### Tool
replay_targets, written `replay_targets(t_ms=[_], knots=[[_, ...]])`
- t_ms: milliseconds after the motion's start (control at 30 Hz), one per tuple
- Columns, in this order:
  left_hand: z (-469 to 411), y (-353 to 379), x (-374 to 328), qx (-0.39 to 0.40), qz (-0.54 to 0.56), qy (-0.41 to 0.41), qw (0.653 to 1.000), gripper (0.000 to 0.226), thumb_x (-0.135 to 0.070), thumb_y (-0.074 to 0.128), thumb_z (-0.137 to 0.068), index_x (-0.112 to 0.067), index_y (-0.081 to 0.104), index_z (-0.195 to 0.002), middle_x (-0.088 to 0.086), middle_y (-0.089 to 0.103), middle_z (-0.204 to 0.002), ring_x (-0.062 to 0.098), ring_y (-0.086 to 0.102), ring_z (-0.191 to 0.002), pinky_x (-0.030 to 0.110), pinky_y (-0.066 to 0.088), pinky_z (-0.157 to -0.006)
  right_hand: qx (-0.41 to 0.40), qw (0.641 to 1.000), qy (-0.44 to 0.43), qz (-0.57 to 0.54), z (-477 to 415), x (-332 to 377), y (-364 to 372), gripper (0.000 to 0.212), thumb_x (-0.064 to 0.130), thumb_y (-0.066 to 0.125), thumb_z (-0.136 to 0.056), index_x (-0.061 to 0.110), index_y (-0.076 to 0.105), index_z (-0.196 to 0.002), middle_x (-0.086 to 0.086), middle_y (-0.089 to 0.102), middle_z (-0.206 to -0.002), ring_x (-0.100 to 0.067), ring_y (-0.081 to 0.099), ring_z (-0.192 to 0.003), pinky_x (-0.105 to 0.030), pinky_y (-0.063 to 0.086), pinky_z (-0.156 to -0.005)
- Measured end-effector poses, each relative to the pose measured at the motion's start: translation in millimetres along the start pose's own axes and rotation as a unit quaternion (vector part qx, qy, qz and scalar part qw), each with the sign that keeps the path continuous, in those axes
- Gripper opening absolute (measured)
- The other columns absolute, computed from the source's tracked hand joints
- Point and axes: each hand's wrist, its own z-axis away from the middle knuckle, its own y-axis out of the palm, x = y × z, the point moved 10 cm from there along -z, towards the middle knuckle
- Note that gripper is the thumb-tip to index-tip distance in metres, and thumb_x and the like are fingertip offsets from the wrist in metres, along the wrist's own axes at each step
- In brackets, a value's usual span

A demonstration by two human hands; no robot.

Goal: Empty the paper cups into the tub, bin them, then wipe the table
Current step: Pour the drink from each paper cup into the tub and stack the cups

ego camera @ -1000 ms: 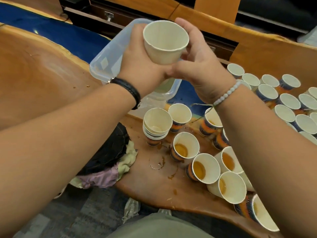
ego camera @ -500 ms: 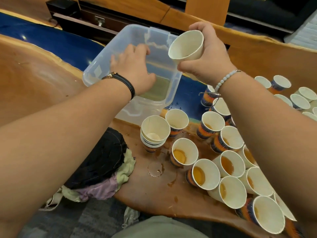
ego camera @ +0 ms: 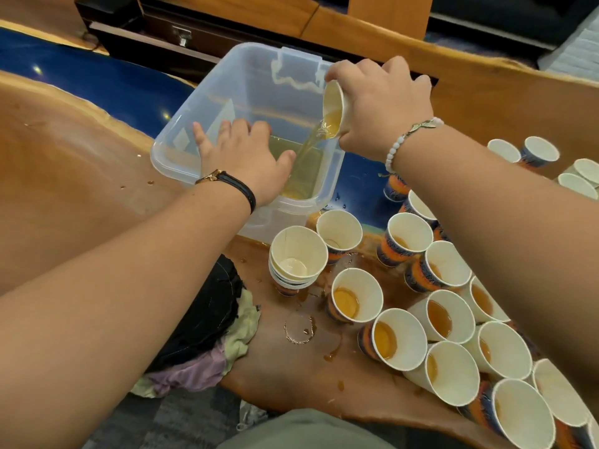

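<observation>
A clear plastic tub (ego camera: pixel 181 137) stands on the wooden table (ego camera: pixel 74 176), tilted, with yellow-brown liquid pooled in its near corner. My right hand (ego camera: pixel 382 105) grips a paper cup (ego camera: pixel 334 108) tipped on its side over the tub's right rim, and liquid streams from it into the tub. My left hand (ego camera: pixel 243 157) lies over the tub's near rim with fingers spread inside it. A stack of nested empty cups (ego camera: pixel 296 257) sits just below the tub. Several cups holding brown liquid (ego camera: pixel 355 296) crowd the table's right side.
Crumpled cloths (ego camera: pixel 207 332), black, pale green and pink, lie at the table's near edge on the left. Spilled drops and a wet ring (ego camera: pixel 299 328) mark the wood near the cups. More cups (ego camera: pixel 538 153) stand at the far right. A blue strip (ego camera: pixel 97 82) runs through the tabletop.
My right hand has tipped the cup over the tub's right rim and liquid now pours out. My left hand stays on the tub, having let go of the cup a second ago.
</observation>
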Motion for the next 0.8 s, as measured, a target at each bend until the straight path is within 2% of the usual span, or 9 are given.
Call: replay_targets(t_ms=[167,333,433,500,567,667,733,800], knots=[[-0.7,-0.8,0.0,-0.006,0.006,-0.003,1.0,0.053,-0.059,0.034,-0.093,-0.024,0.047,-0.131,0.007,0.047,-0.136,0.028,0.035,-0.134,0.061,-0.002,-0.112,-0.03,0.997,-0.039,0.055,-1.9,16.1,-2.0,0.058,0.021,0.061,-0.083,0.035,0.036,-0.134,0.001,0.05,-0.128,-0.034,0.04,-0.112,-0.049,0.033,-0.086],[-1.1,0.3,0.7,-0.005,0.003,-0.002,1.0,0.054,-0.061,0.034,-0.092,-0.024,0.047,-0.13,0.006,0.047,-0.136,0.028,0.034,-0.135,0.061,-0.001,-0.112,-0.036,0.993,-0.068,0.095,2.4,30.7,0.9,0.059,0.016,0.064,-0.081,0.034,0.037,-0.131,-0.003,0.049,-0.125,-0.036,0.041,-0.111,-0.049,0.034,-0.085],[-1.1,0.1,1.3,-0.006,0.006,-0.003,1.0,0.055,-0.061,0.034,-0.092,-0.024,0.047,-0.129,0.006,0.047,-0.136,0.028,0.035,-0.135,0.062,-0.002,-0.112,-0.034,0.998,-0.026,0.044,6.9,22.5,1.3,0.062,0.019,0.065,-0.078,0.036,0.038,-0.131,-0.002,0.048,-0.125,-0.036,0.043,-0.11,-0.049,0.033,-0.085],[-0.6,0.6,1.4,-0.004,0.008,-0.002,1.0,0.055,-0.061,0.034,-0.092,-0.024,0.047,-0.13,0.006,0.046,-0.137,0.028,0.034,-0.136,0.062,-0.002,-0.112,-0.041,0.996,0.059,-0.055,15.8,-1.8,-2.8,0.063,0.029,0.069,-0.073,0.039,0.04,-0.128,0.004,0.049,-0.125,-0.033,0.043,-0.113,-0.047,0.033,-0.088],[-0.6,1.0,1.7,-0.003,0.008,-0.003,1.0,0.055,-0.061,0.034,-0.092,-0.024,0.046,-0.131,0.006,0.045,-0.138,0.028,0.033,-0.137,0.062,-0.002,-0.112,-0.066,0.962,0.158,-0.214,35.5,-33.4,-1.7,0.064,0.036,0.073,-0.067,0.037,0.042,-0.123,0.01,0.051,-0.12,-0.028,0.044,-0.111,-0.043,0.039,-0.089],[-0.8,1.8,2.0,-0.003,0.005,-0.005,1.0,0.056,-0.062,0.034,-0.091,-0.024,0.045,-0.132,0.007,0.045,-0.139,0.029,0.032,-0.137,0.063,-0.001,-0.112,-0.095,0.868,0.249,-0.418,76.0,-61.7,21.4,0.068,0.032,0.081,-0.064,0.029,0.044,-0.122,0.012,0.049,-0.111,-0.014,0.048,-0.104,-0.033,0.049,-0.086],[-1.5,2.2,2.1,-0.002,0.006,-0.005,1.0,0.057,-0.062,0.034,-0.091,-0.024,0.045,-0.133,0.007,0.044,-0.14,0.029,0.032,-0.138,0.064,-0.001,-0.112,-0.067,0.836,0.283,-0.464,98.7,-65.7,45.0,0.07,0.029,0.083,-0.065,0.028,0.043,-0.123,0.009,0.049,-0.114,-0.011,0.048,-0.104,-0.025,0.049,-0.081],[-1.9,2.4,3.1,-0.001,0.006,-0.007,1.0,0.057,-0.062,0.034,-0.092,-0.024,0.044,-0.134,0.007,0.044,-0.14,0.03,0.032,-0.138,0.064,-0.002,-0.112,-0.023,0.834,0.291,-0.468,113.7,-61.0,64.9,0.071,0.028,0.083,-0.066,0.028,0.042,-0.124,0.007,0.048,-0.116,-0.011,0.047,-0.104,-0.02,0.047,-0.077]])
